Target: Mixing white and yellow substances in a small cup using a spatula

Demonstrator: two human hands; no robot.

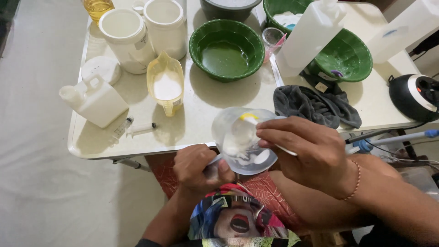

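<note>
Right hand [315, 153] fingers pinched on a thin white stick [256, 124], yellow-tipped end down inside a clear cup [242, 139]; stick shaft runs back under the fingers. Left hand [196, 168] closed around the cup handle [212, 169], thumb on top, cup tilted with its mouth toward the camera, held just off the near table edge above the lap. Cup holds a bit of whitish stuff at the bottom; can't tell what. Thin bracelet [356, 180] on the right wrist. On the table [91, 146], just past the cup: grey cloth [315, 107] to the right, yellow jug [165, 83] with white contents to the left, syringe [137, 130] near the front edge. Further left, white jerrycan [93, 99] lying beside a white lid [101, 68]. Behind: two white tubs [125, 39], open tops, side by side. Centre: green bowl [227, 49] with green liquid, small clear cup [273, 39] just right of it. Tall white bottle [311, 36] leans over a second green bowl [347, 57]. Black round appliance [416, 97] at the far right edge. Table sits on a pale floor [41, 183].
</note>
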